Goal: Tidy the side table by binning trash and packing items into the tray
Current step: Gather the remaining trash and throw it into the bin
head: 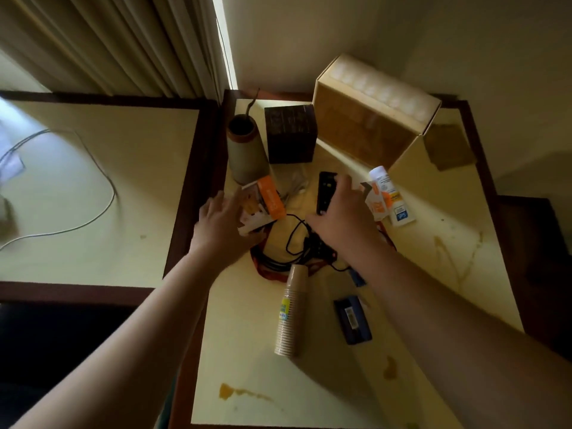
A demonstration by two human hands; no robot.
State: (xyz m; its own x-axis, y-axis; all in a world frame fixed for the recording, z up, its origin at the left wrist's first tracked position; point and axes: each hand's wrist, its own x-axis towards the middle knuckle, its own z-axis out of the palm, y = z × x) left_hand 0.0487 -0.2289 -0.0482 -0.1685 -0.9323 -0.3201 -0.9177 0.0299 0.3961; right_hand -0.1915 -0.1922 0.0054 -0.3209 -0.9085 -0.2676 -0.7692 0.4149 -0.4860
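Both hands reach over the side table (411, 305), a cream top with a dark wood rim and brown stains; landmark is the black remote (325, 193) near the middle of the clutter. Right hand (342, 216) lies over the remote's right edge, fingers spread and curled round it, thumb at its lower end; a firm grip cannot be told. Left hand (224, 226) is left of the remote, fingers wide and flat on an orange-and-white carton (263, 207), not closed on it. Below the remote, a tangle of black cable (294, 243) with a red strap (266, 272) under it, partly hidden by the right wrist; further below lies a sleeve of stacked paper cups (289, 314) on its side, and right of those a small blue box (353, 320) with a barcode. Right of the remote, touching the right hand's fingertips, orange-white packets and a white tube (385, 193). Above the remote, a dark cube box (291, 136); left of that an upright ribbed cylinder (246, 148) with an open top; right of the cube, a large cardboard box (371, 116) tilted against the wall. Far left of the remote, a second table (93, 181) with a white cable (102, 187).
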